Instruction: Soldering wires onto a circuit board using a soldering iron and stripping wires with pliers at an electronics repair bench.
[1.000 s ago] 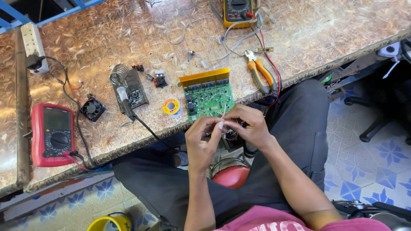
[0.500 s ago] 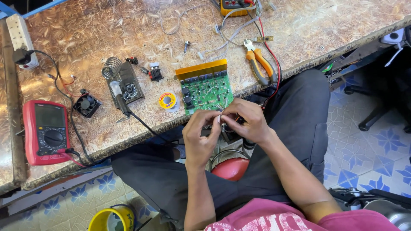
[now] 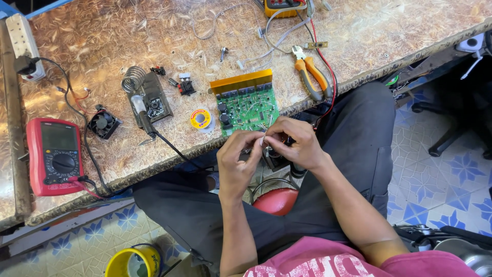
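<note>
My left hand (image 3: 237, 159) and my right hand (image 3: 294, 142) meet over my lap, just below the bench edge. Together they pinch a small component with thin metal leads (image 3: 264, 139) between the fingertips; its body is mostly hidden by the fingers. Right above the hands lies a green circuit board (image 3: 248, 107) with an orange-yellow heat-sink strip along its far side. A small roll of solder (image 3: 201, 119) lies left of the board. A soldering iron (image 3: 142, 114) rests in its stand with a coiled holder.
A red multimeter (image 3: 55, 156) sits at the left of the bench (image 3: 410, 25), a small black fan (image 3: 104, 124) beside it. Orange-handled pliers (image 3: 310, 74), red and grey wires, a yellow meter (image 3: 282, 6) and a white power strip (image 3: 23, 43) lie further back. A yellow bucket (image 3: 132, 260) stands on the tiled floor.
Both hands stay pinched together on the small part, with only slight finger shifts. The view has drifted a little, so the bench items sit slightly differently in frame.
</note>
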